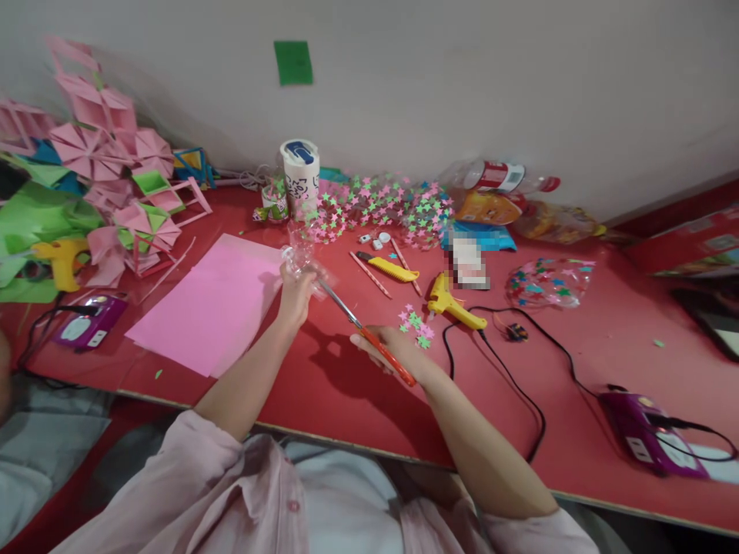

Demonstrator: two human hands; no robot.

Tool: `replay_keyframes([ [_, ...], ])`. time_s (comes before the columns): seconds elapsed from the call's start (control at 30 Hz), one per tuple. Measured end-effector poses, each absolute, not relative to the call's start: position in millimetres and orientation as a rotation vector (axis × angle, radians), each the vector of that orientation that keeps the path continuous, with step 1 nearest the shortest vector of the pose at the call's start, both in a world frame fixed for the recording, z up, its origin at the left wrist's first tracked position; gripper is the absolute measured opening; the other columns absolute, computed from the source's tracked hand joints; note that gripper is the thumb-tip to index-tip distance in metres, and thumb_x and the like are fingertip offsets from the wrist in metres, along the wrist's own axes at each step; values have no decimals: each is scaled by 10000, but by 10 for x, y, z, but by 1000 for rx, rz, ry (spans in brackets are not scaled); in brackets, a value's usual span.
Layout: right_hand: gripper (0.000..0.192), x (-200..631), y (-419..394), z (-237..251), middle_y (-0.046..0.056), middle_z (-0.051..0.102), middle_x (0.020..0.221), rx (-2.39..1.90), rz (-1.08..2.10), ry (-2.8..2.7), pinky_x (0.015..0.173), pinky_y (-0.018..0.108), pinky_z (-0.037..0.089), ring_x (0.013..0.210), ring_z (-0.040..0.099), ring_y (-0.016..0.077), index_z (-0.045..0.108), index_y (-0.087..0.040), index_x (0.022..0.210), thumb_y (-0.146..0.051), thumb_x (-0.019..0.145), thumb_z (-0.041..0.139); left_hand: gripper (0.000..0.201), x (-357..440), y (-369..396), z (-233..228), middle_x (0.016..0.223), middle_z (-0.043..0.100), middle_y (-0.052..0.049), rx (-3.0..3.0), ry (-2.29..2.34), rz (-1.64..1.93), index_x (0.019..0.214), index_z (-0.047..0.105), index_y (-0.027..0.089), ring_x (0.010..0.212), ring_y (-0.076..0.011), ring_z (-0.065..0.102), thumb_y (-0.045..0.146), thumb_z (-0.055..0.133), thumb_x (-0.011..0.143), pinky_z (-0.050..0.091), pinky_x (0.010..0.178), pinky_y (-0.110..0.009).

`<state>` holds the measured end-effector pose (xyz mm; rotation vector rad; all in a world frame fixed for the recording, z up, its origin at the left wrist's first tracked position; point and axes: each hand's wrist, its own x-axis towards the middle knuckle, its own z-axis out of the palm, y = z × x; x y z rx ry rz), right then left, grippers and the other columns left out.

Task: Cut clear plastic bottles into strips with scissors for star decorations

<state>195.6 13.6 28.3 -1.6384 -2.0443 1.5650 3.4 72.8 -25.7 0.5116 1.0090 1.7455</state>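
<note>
My left hand point(296, 298) pinches a crumpled piece of clear plastic point(300, 258) above the red table. A pair of scissors point(340, 306) with orange handles is in my right hand point(404, 352). Their blades point up and left and reach the plastic near my left fingers; whether they cut into it I cannot tell. Left of my left hand lie sheets of pink paper point(213, 308). Small pink and green paper stars point(416, 327) are scattered just beyond my right hand, near a yellow glue gun point(453, 304) and a yellow box cutter point(392, 268).
Star-covered clear plastic pieces point(381, 204) line the back beside a white tumbler point(301, 181). Pink folded-paper shapes point(109, 146) pile up at left. A plastic bottle point(502, 177) lies by the wall. Black cables run to a purple power box point(650, 431). Another person's clothing point(40, 454) shows at lower left.
</note>
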Motion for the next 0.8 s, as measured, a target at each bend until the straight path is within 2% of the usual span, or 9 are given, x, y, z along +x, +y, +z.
replay_keyframes([
  [0.3, 527, 1986, 146, 219, -66, 438, 472, -1630, 1634, -1980, 457, 220, 345, 396, 420, 75, 508, -186, 694, -709, 752, 547, 444, 76, 686, -258, 786, 625, 70, 538, 1016, 1739, 986, 404, 246, 724, -88, 640, 103, 631, 632, 507, 798, -275],
  [0.57, 535, 1970, 144, 213, -65, 438, 474, -1639, 1644, -1962, 449, 220, 343, 399, 420, 76, 510, -186, 695, -717, 738, 554, 376, 92, 685, -182, 710, 601, 77, 517, 1012, 1748, 898, 386, 234, 679, -93, 632, 100, 622, 637, 509, 725, -264],
  [0.8, 543, 1963, 140, 238, -67, 431, 469, -1643, 1630, -1974, 447, 222, 337, 399, 412, 78, 506, -189, 696, -730, 730, 546, 396, 99, 677, -186, 717, 614, 78, 533, 1024, 1725, 939, 387, 235, 675, -92, 640, 107, 617, 642, 512, 725, -265],
])
